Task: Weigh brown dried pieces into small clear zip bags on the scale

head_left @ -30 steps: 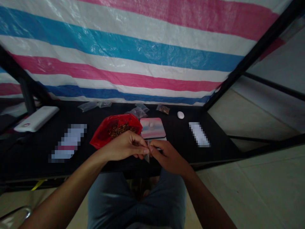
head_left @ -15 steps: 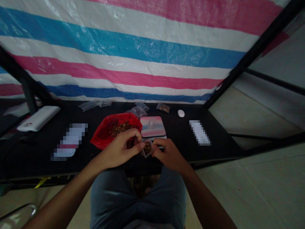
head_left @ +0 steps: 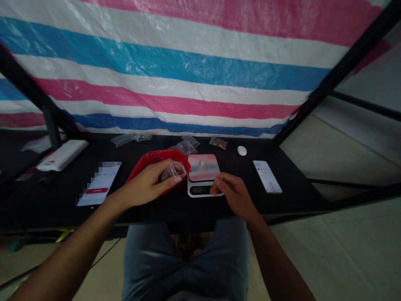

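My left hand (head_left: 150, 180) is over the red bag (head_left: 153, 155), closed around a small clear plastic bag (head_left: 178, 168) whose open mouth faces right. The red bag's contents are hidden behind that hand. Just right of it is a small white kitchen scale (head_left: 203, 167) with a shiny plate and a dark display. My right hand (head_left: 230, 190) hovers at the scale's lower right corner, its fingers curled together; whether anything tiny is between them is hidden. I cannot tell whether it touches the scale.
Behind the scale lie clear bags (head_left: 186, 146), a filled bag (head_left: 218, 143) and a white rounded object (head_left: 241, 150). Phones lie at the right (head_left: 267, 176) and left (head_left: 100, 184), near a white box-like device (head_left: 62, 155). A striped sheet (head_left: 188, 62) hangs behind the black table.
Both hands held the small bag in front of the scale. My right hand has let go and shifted right; my left hand has carried the bag up and left over the red bag.
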A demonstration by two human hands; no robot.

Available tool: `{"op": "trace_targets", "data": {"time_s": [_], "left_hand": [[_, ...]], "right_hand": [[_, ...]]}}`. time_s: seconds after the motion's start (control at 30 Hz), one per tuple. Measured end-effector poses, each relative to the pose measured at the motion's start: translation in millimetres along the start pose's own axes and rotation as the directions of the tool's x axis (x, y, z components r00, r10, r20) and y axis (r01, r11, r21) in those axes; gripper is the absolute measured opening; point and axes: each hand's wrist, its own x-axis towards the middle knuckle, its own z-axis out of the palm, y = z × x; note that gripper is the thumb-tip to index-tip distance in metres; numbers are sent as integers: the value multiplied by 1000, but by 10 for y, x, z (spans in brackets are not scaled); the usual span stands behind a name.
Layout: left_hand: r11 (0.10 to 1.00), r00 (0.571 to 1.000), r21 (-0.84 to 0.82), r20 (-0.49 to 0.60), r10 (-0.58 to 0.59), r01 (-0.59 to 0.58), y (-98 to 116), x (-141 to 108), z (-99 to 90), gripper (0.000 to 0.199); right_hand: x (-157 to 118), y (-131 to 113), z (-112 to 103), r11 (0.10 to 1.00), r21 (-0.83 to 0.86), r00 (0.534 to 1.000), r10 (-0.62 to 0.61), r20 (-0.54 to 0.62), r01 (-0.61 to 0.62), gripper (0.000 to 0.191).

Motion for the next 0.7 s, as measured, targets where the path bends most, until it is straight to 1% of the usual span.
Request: {"op": "trace_targets", "data": {"time_s": [0.07, 0.1, 0.17, 0.23, 0.27, 0.33, 0.4, 0.5, 0.6, 0.7], "left_hand": [[975, 997, 222, 67, -34, 18, -103, 99, -249, 43], [939, 993, 342, 102, -63, 24, -157, 152, -357, 44], [831, 972, 556, 199, -126, -6, -249, 249, -517, 43], [715, 946, 696, 267, -183, -58, -299, 323, -606, 40], [666, 933, 741, 293, -209, -84, -306, 350, -628, 39], [592, 910, 796, 331, -250, -127, -289, 391, -646, 43], [544, 894, 824, 355, -273, -161, -245, 427, -650, 47], [468, 886, 859, 368, -281, -208, -181, 490, -658, 47], [391, 876, 874, 407, -258, -290, -151, 555, -665, 41], [345, 868, 868, 444, -222, -356, -128, 595, -653, 34]], "right_hand": [[22, 139, -124, 1000, -24, 996, 17, -88, -20, 34], [30, 217, -179, 999, -42, 991, 13, -136, -19, 35], [33, 368, -262, 997, -72, 974, 0, -227, -16, 38], [14, 488, -311, 996, -89, 954, -18, -299, -9, 40], [-1, 530, -324, 995, -95, 945, -28, -327, -3, 40], [-36, 579, -338, 994, -109, 929, -53, -367, 13, 41], [-63, 591, -342, 992, -121, 920, -75, -385, 30, 44], [-74, 585, -344, 991, -129, 920, -88, -381, 42, 46], [-66, 589, -344, 991, -124, 930, -87, -358, 44, 47], [-66, 598, -347, 992, -115, 932, -85, -352, 47, 46]]}}
